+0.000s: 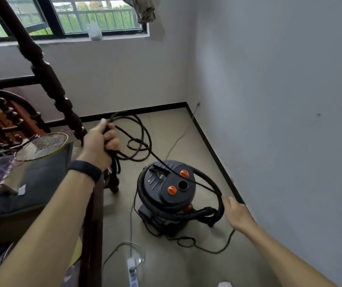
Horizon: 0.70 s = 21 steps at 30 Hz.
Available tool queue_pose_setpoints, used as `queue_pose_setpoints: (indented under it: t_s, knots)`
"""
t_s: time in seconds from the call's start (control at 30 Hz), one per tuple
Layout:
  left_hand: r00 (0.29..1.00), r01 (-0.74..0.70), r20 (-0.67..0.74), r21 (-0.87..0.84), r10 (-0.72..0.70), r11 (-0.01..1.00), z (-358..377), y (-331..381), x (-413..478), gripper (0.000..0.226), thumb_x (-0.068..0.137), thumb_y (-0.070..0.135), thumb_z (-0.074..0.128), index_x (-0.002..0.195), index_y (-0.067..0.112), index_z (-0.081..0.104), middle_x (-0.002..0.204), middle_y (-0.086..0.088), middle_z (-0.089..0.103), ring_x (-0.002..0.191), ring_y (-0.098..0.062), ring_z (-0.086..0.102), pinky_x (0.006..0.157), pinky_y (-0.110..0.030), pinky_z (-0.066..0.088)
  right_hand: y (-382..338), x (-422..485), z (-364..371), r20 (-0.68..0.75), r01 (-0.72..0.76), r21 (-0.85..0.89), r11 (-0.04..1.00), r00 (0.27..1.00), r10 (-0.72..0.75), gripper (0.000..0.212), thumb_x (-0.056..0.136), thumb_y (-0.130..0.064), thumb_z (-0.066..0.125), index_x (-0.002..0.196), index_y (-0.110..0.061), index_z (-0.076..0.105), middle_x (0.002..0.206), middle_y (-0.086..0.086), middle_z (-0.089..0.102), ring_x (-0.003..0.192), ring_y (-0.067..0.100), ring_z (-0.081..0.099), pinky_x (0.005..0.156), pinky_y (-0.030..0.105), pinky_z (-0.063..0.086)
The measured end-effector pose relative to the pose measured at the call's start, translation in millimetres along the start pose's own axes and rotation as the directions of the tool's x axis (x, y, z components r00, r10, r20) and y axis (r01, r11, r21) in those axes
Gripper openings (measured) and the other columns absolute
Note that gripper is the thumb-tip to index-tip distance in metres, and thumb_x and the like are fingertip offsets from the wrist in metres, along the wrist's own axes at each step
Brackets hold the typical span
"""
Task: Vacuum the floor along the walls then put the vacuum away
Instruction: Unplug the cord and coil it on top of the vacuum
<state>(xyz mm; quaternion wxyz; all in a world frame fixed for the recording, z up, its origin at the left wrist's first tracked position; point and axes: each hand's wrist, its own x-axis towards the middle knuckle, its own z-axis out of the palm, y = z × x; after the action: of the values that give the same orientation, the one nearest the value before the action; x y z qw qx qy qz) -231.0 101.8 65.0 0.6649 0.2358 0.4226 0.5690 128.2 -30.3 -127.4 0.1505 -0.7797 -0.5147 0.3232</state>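
- The vacuum [166, 183] stands on a smooth beige floor [172, 262] in the corner of a small room. A pale plaster wall [280, 121] with a dark skirting strip runs close along its right.
- Beyond the vacuum, high on the far wall, is a black-framed window [72, 15] with railings outside.
- The left hand [99, 141] is raised up and to the left of the vacuum. Its fingers are curled tight round a bunch of black cord [145, 131], and a black wristband [85, 169] sits on that wrist.
- From that fist the cord hangs in loose loops behind the vacuum, and one strand slants down across the lid.
- The right hand [236, 212] is low, just right of the vacuum, with its fingers loosely spread. The fingertips seem to touch the hose [205, 176], though blur makes the contact hard to judge.
- The vacuum is a squat dark drum with a rounded plastic lid, two orange knobs [184, 173] and a round open port. The ribbed black hose curls around it.
- A white power strip [131, 270] lies on the floor in front of the vacuum.
- To the vacuum's left, a turned dark wooden post [48, 79] rises, with a yellow-rimmed racket [43, 146] beside it.
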Motion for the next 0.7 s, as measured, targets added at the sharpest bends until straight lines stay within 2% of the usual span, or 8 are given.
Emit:
queue_pose_setpoints:
  t_s: [0.13,0.2,0.3,0.33,0.43,0.53,0.6,0.7]
  knots:
    - [0.999,0.004,-0.048,0.298,0.011,0.955,3,-68,2,0.034,0.107,0.033,0.037,0.079,0.015,0.047,0.056,0.004,0.043,0.035,-0.008,0.035,0.035,-0.019,0.027,-66,-14,4,0.216,0.246,-0.319,0.915,0.959,-0.183,0.033,0.112,-0.028,0.03,0.087,-0.016,0.049,0.09,0.004,0.061,0.084,0.025,0.06,0.07,0.034,0.039]
    - [0.998,-0.04,-0.017,0.513,0.057,0.857,8,-107,-3,0.031,0.106,0.027,0.039,0.081,0.013,0.049,0.063,0.0,0.056,0.041,-0.011,0.05,0.041,-0.022,0.038,-109,-28,3,0.273,0.439,-0.226,0.87,0.886,-0.376,0.038,0.107,-0.032,0.042,0.075,-0.014,0.053,0.077,0.004,0.06,0.076,0.023,0.059,0.066,0.037,0.041]
    - [0.993,-0.105,0.106,0.64,0.047,0.761,13,-151,-17,0.023,0.105,0.021,0.044,0.089,0.01,0.056,0.073,-0.002,0.066,0.062,-0.013,0.064,0.062,-0.027,0.051,-161,-36,-16,0.047,0.602,-0.054,0.797,0.798,-0.6,0.014,0.092,-0.029,0.058,0.086,-0.019,0.064,0.068,-0.002,0.064,0.063,0.013,0.055,0.059,0.026,0.04]
    - [0.989,-0.097,0.149,0.622,0.004,0.777,14,-158,-22,0.024,0.105,0.024,0.045,0.093,0.007,0.057,0.07,0.0,0.065,0.059,-0.014,0.062,0.058,-0.027,0.05,-174,-34,-31,-0.029,0.62,-0.016,0.784,0.784,-0.62,0.009,0.088,-0.029,0.061,0.093,-0.023,0.063,0.064,-0.005,0.063,0.06,0.009,0.055,0.056,0.02,0.039]
    - [0.965,0.035,0.205,0.526,-0.167,0.85,19,-152,-33,0.044,0.1,0.046,0.048,0.081,0.01,0.063,0.05,0.004,0.046,0.04,-0.011,0.038,0.037,-0.021,0.029,-179,-13,-69,-0.021,0.57,0.052,0.82,0.822,-0.569,0.015,0.088,-0.039,0.07,0.089,-0.026,0.062,0.06,-0.01,0.06,0.057,0.004,0.055,0.059,0.021,0.043]
    - [0.906,0.064,0.308,0.576,-0.289,0.815,21,-126,-38,0.052,0.079,0.069,0.064,0.058,0.022,0.058,0.052,0.003,0.033,0.04,-0.012,0.025,0.037,-0.02,0.022,-152,7,-83,0.02,0.518,0.179,0.836,0.848,-0.53,0.063,0.09,-0.064,0.061,0.064,-0.008,0.053,0.056,-0.002,0.046,0.055,0.015,0.042,0.062,0.037,0.037]
    - [0.886,0.072,0.349,0.55,-0.307,0.832,20,-102,-37,0.048,0.077,0.066,0.069,0.057,0.025,0.054,0.054,0.005,0.028,0.041,-0.011,0.022,0.037,-0.019,0.022,-129,14,-87,-0.016,0.471,0.312,0.825,0.871,-0.491,0.072,0.087,-0.072,0.056,0.054,-0.011,0.037,0.054,0.001,0.034,0.053,0.017,0.033,0.059,0.035,0.03]
    - [0.945,0.114,0.251,0.345,-0.209,0.931,5,-58,-31,0.043,0.083,0.055,0.064,0.059,0.025,0.044,0.05,0.01,0.023,0.037,-0.007,0.019,0.035,-0.019,0.018,-80,24,-90,-0.102,0.269,0.496,0.826,0.962,-0.252,0.07,0.082,-0.082,0.049,0.048,-0.022,0.037,0.052,0.0,0.035,0.053,0.019,0.036,0.063,0.032,0.037]
